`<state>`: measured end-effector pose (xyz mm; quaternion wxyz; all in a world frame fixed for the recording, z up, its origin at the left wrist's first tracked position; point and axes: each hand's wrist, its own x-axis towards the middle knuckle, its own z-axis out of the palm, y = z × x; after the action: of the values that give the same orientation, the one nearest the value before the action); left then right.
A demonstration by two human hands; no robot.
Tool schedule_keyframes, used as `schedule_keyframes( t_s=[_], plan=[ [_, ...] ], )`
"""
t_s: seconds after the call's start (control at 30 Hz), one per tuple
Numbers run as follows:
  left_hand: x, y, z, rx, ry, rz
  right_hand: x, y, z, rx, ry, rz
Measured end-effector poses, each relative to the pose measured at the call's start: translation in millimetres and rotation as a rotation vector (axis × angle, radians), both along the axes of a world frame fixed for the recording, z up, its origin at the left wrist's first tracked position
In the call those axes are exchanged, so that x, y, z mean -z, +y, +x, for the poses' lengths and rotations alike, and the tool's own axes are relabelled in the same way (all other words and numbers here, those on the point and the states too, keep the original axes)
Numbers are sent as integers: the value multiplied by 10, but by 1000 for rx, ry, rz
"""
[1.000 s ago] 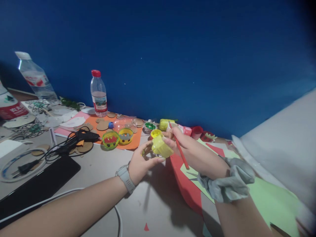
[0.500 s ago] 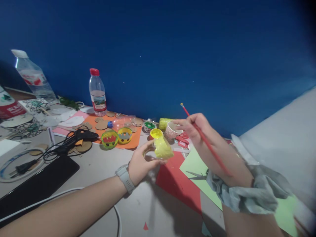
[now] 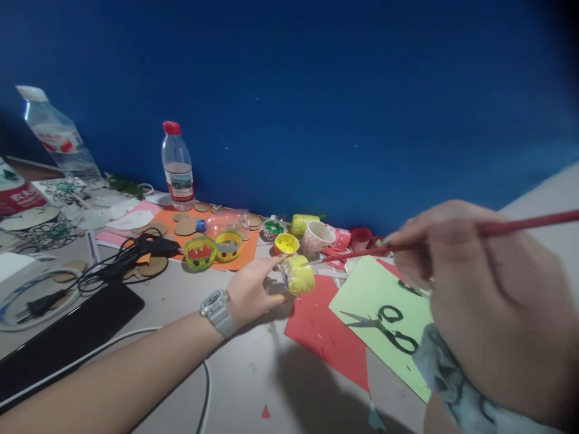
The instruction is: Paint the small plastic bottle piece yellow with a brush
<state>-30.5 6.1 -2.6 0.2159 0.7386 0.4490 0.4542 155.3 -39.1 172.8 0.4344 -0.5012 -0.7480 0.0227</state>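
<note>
My left hand, with a watch on its wrist, is closed on a small yellow-painted plastic piece just above the table. Close to the camera, my right hand pinches a red paintbrush. The brush lies nearly level and its tip points left toward the yellow piece. A small pot of yellow paint and a patterned paper cup stand just behind the piece. A grey scrunchie sits on my right wrist.
Black scissors lie on a light green sheet over red paper. An orange sheet holds two painted bottle bottoms and cardboard discs. A glue gun with cable, water bottles, and a black keyboard are at left.
My right hand lifted away from the yellow piece and came toward the camera, turning the brush from steep to nearly level. My left hand lowered the piece slightly. The scissors came into view.
</note>
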Motion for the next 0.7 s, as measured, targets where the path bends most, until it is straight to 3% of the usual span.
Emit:
schedule_keyframes(
  t_s=[0.1, 0.2, 0.4, 0.57, 0.7],
  plan=[
    [-54, -31, 30, -18, -22, -79, 50, 87, -52, 43, -41, -46],
    [-99, -41, 42, -33, -36, -108, 79, 126, -79, -5, -41, -90],
    [-67, -18, 36, -22, -64, -79, 59, 137, -61, 139, -65, 17],
    [-54, -23, 41, -30, -79, -65, 88, 150, -89, 36, -2, -35],
    [-60, -19, 35, -44, -51, -68, 69, 155, -49, 145, -5, 21]
  ],
)
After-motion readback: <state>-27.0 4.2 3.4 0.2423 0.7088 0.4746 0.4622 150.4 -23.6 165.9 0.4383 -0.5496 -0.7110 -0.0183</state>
